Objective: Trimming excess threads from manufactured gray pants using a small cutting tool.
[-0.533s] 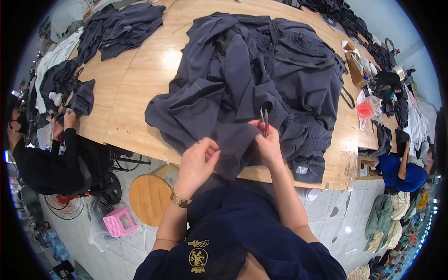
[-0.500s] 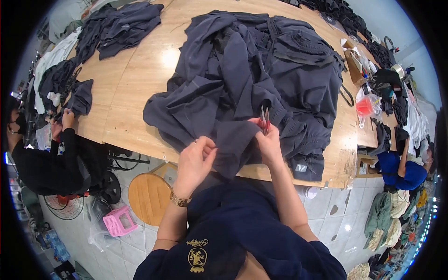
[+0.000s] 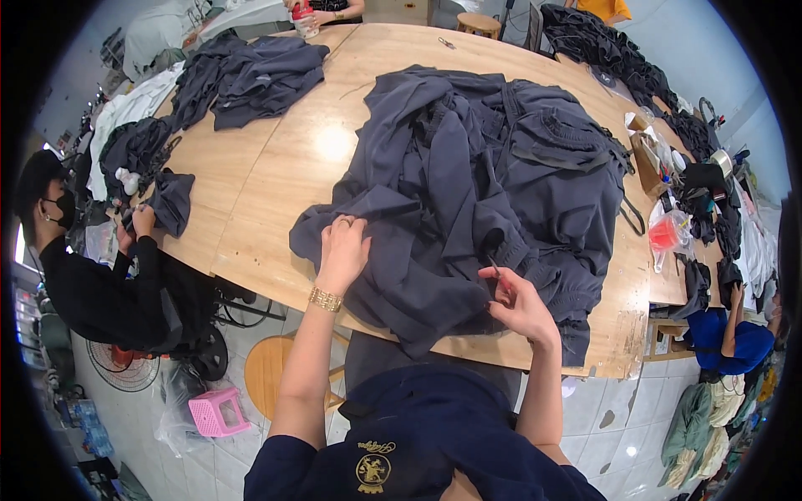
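Observation:
A heap of dark grey garments [image 3: 434,209] with gathered elastic bands lies across the wooden table in front of me. My left hand [image 3: 344,252] is on the near left part of the heap, its fingers curled onto the cloth of one garment. My right hand [image 3: 526,307] is over the near edge of the heap, right of centre, closed round small red-handled thread snips [image 3: 502,281]. The blades point up and left, close to the cloth; part of the snips is hidden by my fingers.
More dark garments [image 3: 267,79] lie at the table's [image 3: 284,167] far left. A co-worker in black [image 3: 109,284] handles dark cloth at the left; another in blue [image 3: 718,342] works at the right. A wooden stool [image 3: 271,376] and a pink plastic stool [image 3: 219,412] stand below.
My left hand has shifted up the heap, away from the garment's near edge. My right hand has moved off that edge with the snips, and the cloth it held now lies down.

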Tool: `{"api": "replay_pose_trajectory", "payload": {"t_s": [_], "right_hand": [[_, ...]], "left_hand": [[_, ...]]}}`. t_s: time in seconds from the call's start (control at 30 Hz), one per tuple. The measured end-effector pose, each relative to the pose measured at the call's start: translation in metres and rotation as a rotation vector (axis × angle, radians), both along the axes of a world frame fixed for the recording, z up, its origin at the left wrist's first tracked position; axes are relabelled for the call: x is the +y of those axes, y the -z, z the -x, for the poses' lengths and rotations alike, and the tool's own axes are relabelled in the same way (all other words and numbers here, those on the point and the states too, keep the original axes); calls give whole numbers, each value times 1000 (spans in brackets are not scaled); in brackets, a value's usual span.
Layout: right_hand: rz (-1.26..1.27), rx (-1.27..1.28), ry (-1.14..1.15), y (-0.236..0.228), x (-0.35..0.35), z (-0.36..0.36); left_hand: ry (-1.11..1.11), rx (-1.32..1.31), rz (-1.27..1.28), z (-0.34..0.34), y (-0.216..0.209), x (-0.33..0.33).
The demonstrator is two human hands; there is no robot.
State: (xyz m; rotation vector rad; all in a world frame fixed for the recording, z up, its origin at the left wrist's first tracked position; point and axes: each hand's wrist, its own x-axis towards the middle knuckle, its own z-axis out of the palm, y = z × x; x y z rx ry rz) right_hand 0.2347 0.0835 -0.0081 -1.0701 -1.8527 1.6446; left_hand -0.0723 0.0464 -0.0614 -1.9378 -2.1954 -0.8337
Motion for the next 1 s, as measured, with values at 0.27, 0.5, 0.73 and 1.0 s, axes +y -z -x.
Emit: {"api": "replay_pose_trajectory", "payload": {"t_s": [0.27,0.5,0.73,1.0], "right_hand": [[-37,225,139,-20,-11,39],[-220,338,206,-29,-22,83],[-244,407,291,7,-16,90],[19,481,406,-1,-14,70]], "left_hand": [[366,-1289,214,-26,-70,-8],[403,-1339,125,-65,-95,-31],[384,-1490,108,-69,-79,-35],[305,-1596,93,-65,-74,-38]]}}
